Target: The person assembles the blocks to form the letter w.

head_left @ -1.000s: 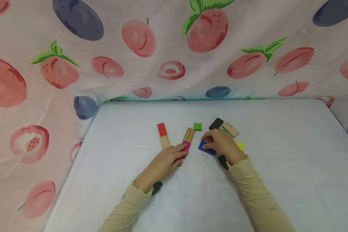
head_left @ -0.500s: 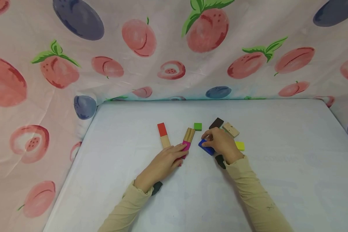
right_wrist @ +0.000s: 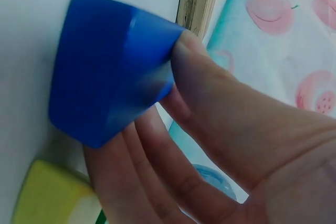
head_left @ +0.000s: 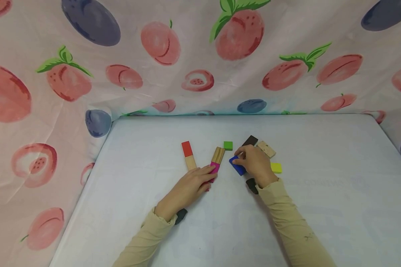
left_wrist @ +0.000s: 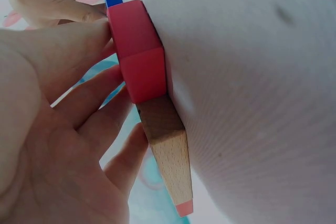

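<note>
In the head view a V of blocks lies on the white table: a red block [head_left: 186, 149] and a pale wooden block [head_left: 190, 162] form one arm, a magenta block [head_left: 215, 168] and a ribbed wooden block [head_left: 218, 155] the other. My left hand [head_left: 185, 187] rests over the meeting point with extended fingers, one on the magenta block, hiding part of the row. The left wrist view shows its thumb and fingers touching a red block [left_wrist: 137, 51] and a wooden one [left_wrist: 170, 150]. Right of the V, my right hand [head_left: 257, 163] pinches a blue block [head_left: 237, 167] between thumb and fingers.
Beyond and beside the right hand lie a green block [head_left: 228, 145], a dark brown block [head_left: 251, 140], a speckled pale block [head_left: 266, 149] and a yellow block [head_left: 276, 168]. A fruit-print cloth [head_left: 200, 55] hangs behind the table.
My right hand has moved slightly away from me and turned the blue block to a steeper slant, uncovering more of the yellow block. The left hand stays put.
</note>
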### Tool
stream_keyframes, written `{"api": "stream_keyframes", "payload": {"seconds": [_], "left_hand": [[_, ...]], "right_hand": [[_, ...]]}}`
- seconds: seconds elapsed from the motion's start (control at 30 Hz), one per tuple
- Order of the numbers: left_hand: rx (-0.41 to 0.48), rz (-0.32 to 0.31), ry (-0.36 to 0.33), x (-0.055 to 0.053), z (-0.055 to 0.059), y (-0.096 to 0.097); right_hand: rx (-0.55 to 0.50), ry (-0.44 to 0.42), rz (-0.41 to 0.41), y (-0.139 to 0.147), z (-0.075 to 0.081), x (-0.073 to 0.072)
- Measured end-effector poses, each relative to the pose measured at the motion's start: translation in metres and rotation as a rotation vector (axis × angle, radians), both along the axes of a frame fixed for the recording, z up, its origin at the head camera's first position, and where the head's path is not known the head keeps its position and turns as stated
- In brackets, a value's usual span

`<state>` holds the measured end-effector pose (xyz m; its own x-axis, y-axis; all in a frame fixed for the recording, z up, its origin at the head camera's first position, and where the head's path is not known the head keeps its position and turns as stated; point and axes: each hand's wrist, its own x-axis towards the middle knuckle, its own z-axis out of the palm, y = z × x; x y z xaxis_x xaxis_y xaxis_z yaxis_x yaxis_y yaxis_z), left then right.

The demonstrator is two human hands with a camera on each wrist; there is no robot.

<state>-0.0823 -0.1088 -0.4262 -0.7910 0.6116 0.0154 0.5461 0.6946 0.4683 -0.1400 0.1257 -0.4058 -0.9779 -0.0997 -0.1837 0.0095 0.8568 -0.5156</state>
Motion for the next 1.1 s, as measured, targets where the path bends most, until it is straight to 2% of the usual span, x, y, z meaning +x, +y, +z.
{"api": "stream_keyframes", "payload": {"seconds": [0.27, 0.57, 0.8, 1.1], "left_hand": [[0.008, -0.004, 0.012, -0.0003, 0.0001, -0.0003], [0.024, 0.002, -0.014, 0.0006, 0.0020, -0.0004], [0.008, -0.003, -0.008, -0.0001, 0.0021, -0.0004], [-0.002, -0.002, -0.005, -0.0004, 0.0019, -0.0001]], "right_hand": [[-0.024, 0.011, -0.021, -0.0001, -0.0023, -0.0007], [-0.040, 0.031, -0.060, -0.0014, -0.0041, -0.0022], [-0.056, 0.039, -0.079, -0.0029, -0.0048, -0.0044], [-0.066, 0.018, -0.112, -0.0045, -0.0054, -0.0070]]}}
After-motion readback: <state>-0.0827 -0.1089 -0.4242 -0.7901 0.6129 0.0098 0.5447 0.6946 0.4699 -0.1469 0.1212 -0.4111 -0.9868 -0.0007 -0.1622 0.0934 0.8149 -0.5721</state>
